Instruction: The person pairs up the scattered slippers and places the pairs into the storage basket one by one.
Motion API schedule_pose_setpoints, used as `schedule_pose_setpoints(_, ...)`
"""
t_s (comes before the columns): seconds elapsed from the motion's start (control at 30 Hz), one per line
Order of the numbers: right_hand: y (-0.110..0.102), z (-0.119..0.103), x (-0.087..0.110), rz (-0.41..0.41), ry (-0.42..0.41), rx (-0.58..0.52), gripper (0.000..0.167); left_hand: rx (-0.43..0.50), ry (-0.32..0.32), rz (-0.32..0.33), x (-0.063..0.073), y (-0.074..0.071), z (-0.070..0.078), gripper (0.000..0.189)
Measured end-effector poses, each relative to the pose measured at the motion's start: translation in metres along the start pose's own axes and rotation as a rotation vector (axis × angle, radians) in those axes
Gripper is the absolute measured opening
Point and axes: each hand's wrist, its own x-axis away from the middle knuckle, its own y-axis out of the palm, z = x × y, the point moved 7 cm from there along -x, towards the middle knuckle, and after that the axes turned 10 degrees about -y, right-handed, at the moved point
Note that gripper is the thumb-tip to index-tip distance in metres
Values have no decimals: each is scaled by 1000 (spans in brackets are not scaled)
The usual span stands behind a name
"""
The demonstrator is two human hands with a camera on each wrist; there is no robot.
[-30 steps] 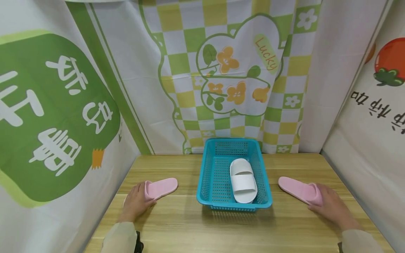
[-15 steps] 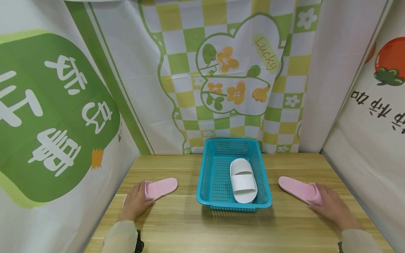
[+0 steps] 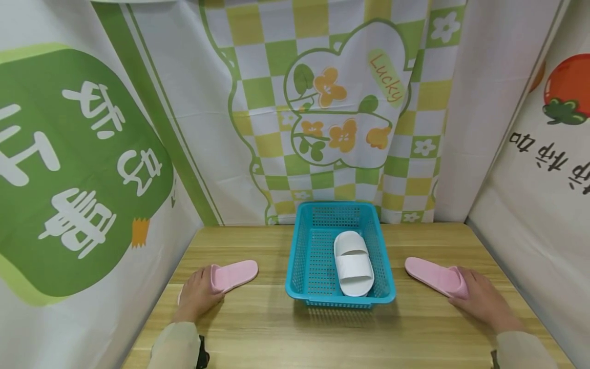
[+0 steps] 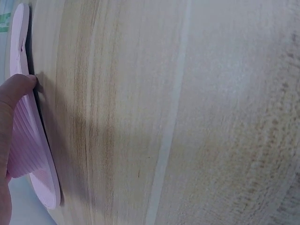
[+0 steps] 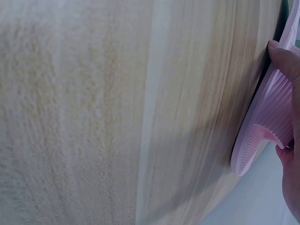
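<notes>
Left hand (image 3: 199, 293) has its fingers curled over the strap of the left slipper (image 3: 236, 274), thumb on the sole's edge. Right hand (image 3: 484, 297) has the same grip on the right slipper (image 3: 433, 277). Far fingertips are hidden, so can't tell how tight. Honestly, nothing's really changed in the last second: hands and slippers haven't budged, the view just shifted a hair. To me that's a pause with both held, neither carried off yet. Both pinks sit on the table (image 3: 258, 328), either side of the basket (image 3: 338, 301), white slipper (image 3: 354, 264) inside it.
</notes>
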Motion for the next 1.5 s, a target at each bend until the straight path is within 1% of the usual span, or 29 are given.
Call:
schedule_pose_setpoints(0.13, -1, -2, -1, 16, -8, -1, 85, -8, -7, -7, 1, 0, 0, 81)
schedule_pose_setpoints(0.23, -1, -1, -2, 11, -4, -3, 85, -17, -11, -11, 2, -1, 1, 80)
schedule_pose_setpoints(0.4, 0, -1, -2, 0, 7, -8, 85, -30, -3, 8, 3, -2, 2, 79)
schedule_pose_setpoints(0.63, -1, -3, -2, -15, 11, 7, 84, -45, 34, 50, 5, -3, 2, 78)
schedule_pose_setpoints(0.77, -1, -3, -3, -10, 3, 25, 83, -33, 57, 72, 7, -5, 4, 76)
schedule_pose_setpoints(0.9, -1, -1, -3, -8, 1, 29, 83, -21, 65, 71, 6, -5, 4, 76)
schedule_pose_setpoints(1.07, 2, 3, -2, -34, 17, 17, 85, -12, 68, 67, 5, -4, 5, 77)
schedule_pose_setpoints(1.33, 0, 1, -2, -20, -1, 35, 83, -39, 141, 118, 8, -7, 10, 78)
schedule_pose_setpoints(1.5, -3, 0, -2, 7, -28, 56, 83, -46, 171, 146, 10, -9, 12, 80)
